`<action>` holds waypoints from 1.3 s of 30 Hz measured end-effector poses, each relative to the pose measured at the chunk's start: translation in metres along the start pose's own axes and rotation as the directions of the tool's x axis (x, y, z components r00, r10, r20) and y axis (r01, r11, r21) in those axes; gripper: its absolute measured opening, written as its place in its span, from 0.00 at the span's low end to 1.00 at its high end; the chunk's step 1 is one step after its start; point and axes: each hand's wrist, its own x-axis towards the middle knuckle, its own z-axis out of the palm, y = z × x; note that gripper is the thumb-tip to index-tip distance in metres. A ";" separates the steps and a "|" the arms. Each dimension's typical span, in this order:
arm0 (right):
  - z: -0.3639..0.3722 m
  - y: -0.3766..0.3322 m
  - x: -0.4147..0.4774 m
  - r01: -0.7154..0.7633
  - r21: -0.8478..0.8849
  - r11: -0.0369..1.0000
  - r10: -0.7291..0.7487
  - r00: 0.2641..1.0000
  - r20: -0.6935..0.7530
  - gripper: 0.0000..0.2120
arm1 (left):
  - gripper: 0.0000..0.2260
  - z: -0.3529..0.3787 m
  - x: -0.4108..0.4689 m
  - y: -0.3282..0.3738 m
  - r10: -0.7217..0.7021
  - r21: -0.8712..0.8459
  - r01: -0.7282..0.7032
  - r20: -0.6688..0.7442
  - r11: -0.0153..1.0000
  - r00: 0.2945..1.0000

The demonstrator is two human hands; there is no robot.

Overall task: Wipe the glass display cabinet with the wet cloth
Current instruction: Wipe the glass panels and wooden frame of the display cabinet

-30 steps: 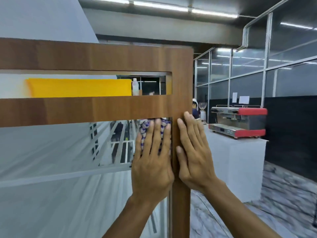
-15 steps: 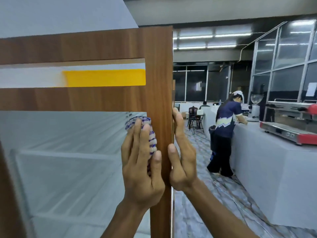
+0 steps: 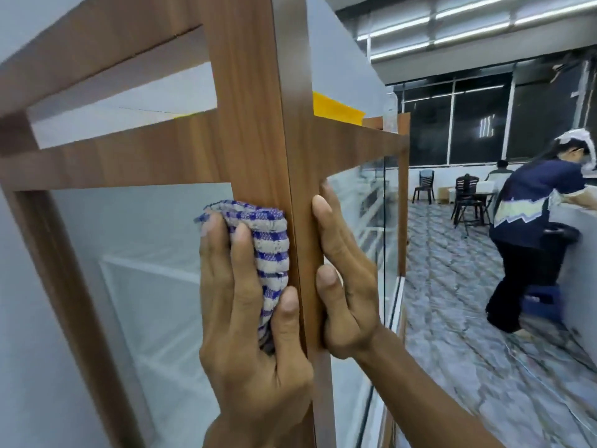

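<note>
Presses the blue-checked cloth [image 3: 273,244] to the glass pane [image 3: 145,270], tight against the wooden post [image 3: 252,124], under the left hand [image 3: 248,334]: fingers straight and close together, cloth bulging between forefinger and thumb. Rests the right hand [image 3: 347,286] flat on the post's side, fingers straight.

Indoors, evenly lit, moderately bright. The ceiling tube lights [image 3: 478,33] at 1 o'clock are my main source. Pale reflections streak the side glass [image 3: 371,195] near 3 o'clock. The left hand [image 3: 245,334] and cloth [image 3: 271,247] read sharp. The person [image 3: 533,221] at 3 o'clock is motion-smeared. The wooden frame [image 3: 252,124] bows toward 9 o'clock.
</note>
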 end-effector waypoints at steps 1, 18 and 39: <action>0.000 0.003 0.000 0.013 0.037 0.999 -0.013 1.000 0.009 0.23 | 0.24 0.003 -0.002 0.004 0.022 0.059 -0.020 -0.038 0.998 0.999; -0.016 0.054 0.000 0.023 0.442 0.897 -0.076 0.992 0.104 0.24 | 0.24 0.071 -0.024 0.063 0.166 0.804 -0.024 -0.093 0.594 0.982; -0.054 0.216 0.021 0.219 0.009 0.976 -0.218 0.966 0.137 0.27 | 0.26 0.136 0.001 -0.011 0.114 0.995 -0.026 0.016 0.092 0.993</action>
